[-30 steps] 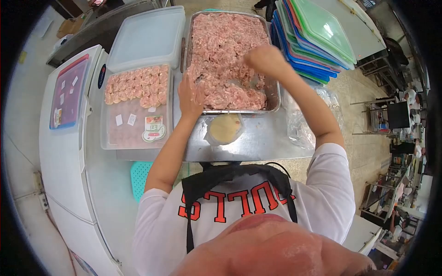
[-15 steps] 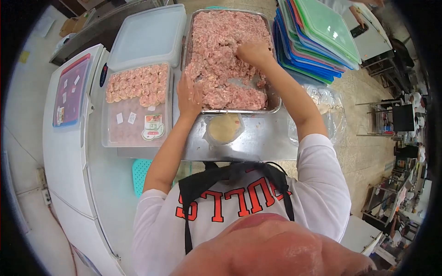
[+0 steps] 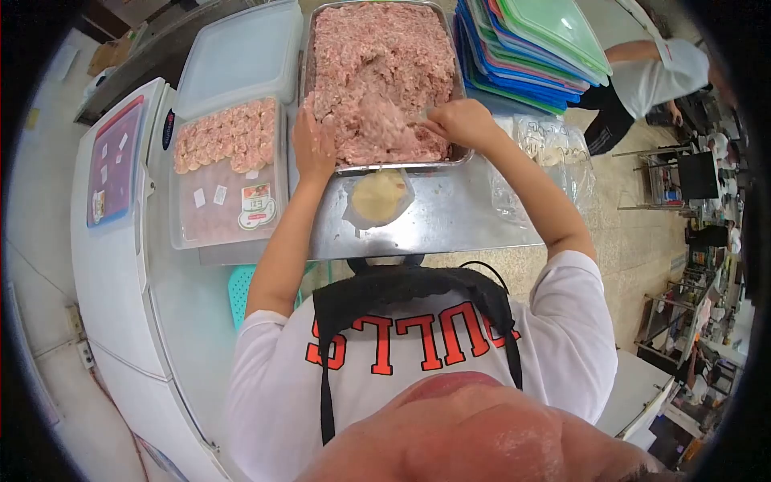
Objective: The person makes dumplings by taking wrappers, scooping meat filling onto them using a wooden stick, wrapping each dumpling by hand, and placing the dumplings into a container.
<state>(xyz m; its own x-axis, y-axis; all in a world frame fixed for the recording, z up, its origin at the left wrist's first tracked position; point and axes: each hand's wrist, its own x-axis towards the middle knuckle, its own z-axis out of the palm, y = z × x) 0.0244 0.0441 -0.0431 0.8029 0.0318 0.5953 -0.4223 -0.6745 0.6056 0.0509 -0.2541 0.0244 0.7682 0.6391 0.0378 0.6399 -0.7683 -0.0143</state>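
Observation:
A deep metal tray [image 3: 463,88] holds a mass of pink minced meat [image 3: 385,48]. My right hand [image 3: 462,124] is closed in a fist over the tray's near right part. Whatever its fingers grip is mostly hidden, and the meat beside it is smeared by motion. Against the tray's left side lies my left hand [image 3: 313,146], fingers stretched out. Just below the tray, a stack of round yellowish dough wrappers [image 3: 377,198] sits on plastic on the steel table [image 3: 450,213].
On the left, a clear plastic box [image 3: 229,229] carries rows of meat-filled dumplings [image 3: 225,138]. A translucent lidded container [image 3: 239,60] stands behind it. Coloured plastic lids [image 3: 530,56] are stacked right of the tray, near clear plastic packs [image 3: 554,157]. Another person [image 3: 654,80] is at far right.
My right hand has moved toward me, to the tray's near right. Meat now covers the bare patch at the tray's near end. Another person has come into view on the right.

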